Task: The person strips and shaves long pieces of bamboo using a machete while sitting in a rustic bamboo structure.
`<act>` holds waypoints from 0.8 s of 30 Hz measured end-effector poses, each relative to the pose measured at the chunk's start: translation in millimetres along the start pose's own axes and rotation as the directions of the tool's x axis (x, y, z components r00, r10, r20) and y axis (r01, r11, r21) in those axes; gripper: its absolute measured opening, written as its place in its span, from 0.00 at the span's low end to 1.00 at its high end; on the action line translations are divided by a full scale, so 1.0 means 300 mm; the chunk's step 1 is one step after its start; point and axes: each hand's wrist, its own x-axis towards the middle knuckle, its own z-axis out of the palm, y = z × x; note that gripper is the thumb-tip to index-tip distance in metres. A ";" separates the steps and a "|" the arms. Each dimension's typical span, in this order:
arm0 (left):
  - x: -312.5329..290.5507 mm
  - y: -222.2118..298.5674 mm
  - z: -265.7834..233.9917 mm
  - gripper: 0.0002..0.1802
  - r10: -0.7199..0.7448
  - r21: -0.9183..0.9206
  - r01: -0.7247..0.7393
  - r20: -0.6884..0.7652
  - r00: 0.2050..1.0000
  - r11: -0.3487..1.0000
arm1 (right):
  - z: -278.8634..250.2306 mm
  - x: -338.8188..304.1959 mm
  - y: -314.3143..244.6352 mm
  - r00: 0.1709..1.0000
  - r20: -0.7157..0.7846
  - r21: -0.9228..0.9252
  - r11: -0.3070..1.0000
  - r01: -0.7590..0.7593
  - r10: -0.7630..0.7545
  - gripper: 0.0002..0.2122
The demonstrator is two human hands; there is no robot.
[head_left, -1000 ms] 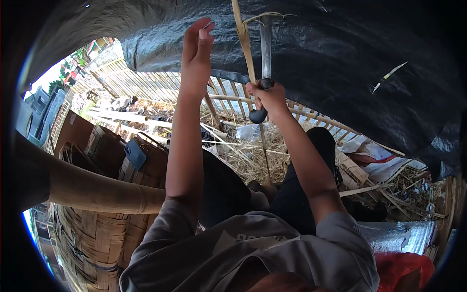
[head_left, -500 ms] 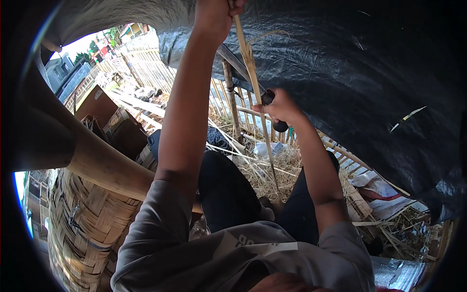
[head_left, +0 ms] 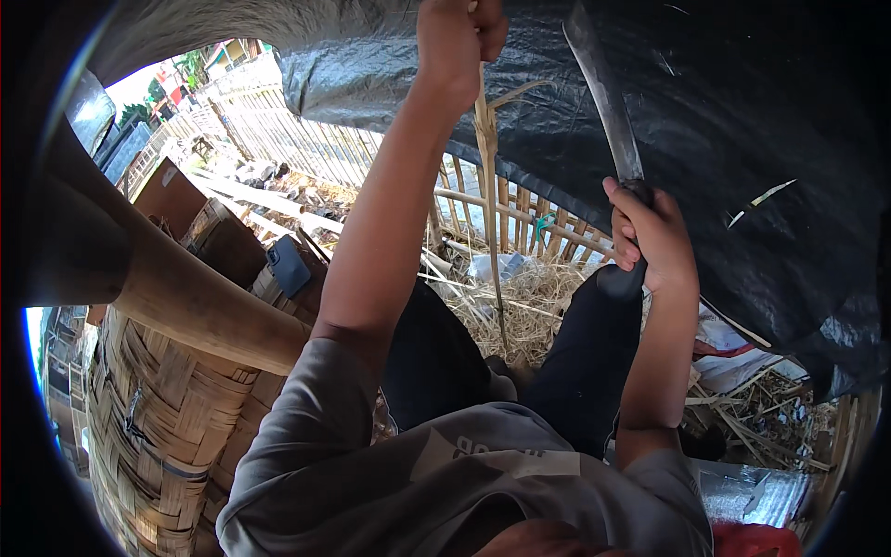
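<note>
At far centre, the left hand point(head_left: 455, 42) curls its fingers around a long, pale, split bamboo strip point(head_left: 488, 153), nearly upright. On the right, the right hand point(head_left: 661, 237) wraps its fingers round a dark-handled, grey metal machete point(head_left: 608, 102).

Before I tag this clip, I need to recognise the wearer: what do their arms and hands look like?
The ungloved left hand, partly cut off by the picture's edge, and the ungloved right hand join bare arms without a visible watch or bracelet. Plain, short grey fabric sleeves cover the upper arms.
</note>
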 end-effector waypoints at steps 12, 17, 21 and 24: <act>-0.187 -0.020 0.123 0.21 0.152 0.113 -0.139 -0.110 0.982 0.984 | 0.098 -0.193 -0.019 0.959 0.247 0.021 0.989 -0.146 0.136 0.18; -0.179 0.119 0.190 0.19 0.248 0.169 -0.232 -0.078 0.966 0.958 | 0.135 -0.202 -0.001 0.965 0.247 0.001 0.996 -0.091 0.088 0.12; -0.152 0.143 0.225 0.19 0.280 0.172 -0.266 -0.064 0.958 0.949 | 0.186 -0.140 0.037 0.979 0.201 0.036 0.999 0.037 -0.044 0.14; -0.116 0.175 0.255 0.18 0.383 0.240 -0.366 -0.027 0.923 0.899 | 0.233 -0.069 0.086 0.980 0.179 0.038 0.996 0.083 -0.089 0.15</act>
